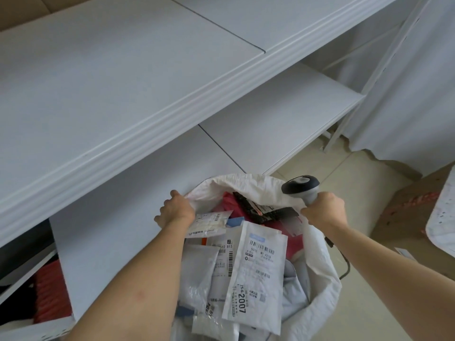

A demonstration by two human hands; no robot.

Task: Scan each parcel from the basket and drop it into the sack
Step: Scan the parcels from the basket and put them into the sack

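Both hands are at the mouth of the white woven plastic sack [317,271], so this looks like the gap between drops. The left hand [176,209] has its fingers curled over the far-left rim; the right hand [323,210] grips the grey handheld barcode scanner [301,187], seemingly pinching the rim too. Labelled white and red mailer parcels [256,274] fill the sack. The next parcel probably needs the left hand freed. The white shelf board [138,183] crowds the left side; bare floor opens right.
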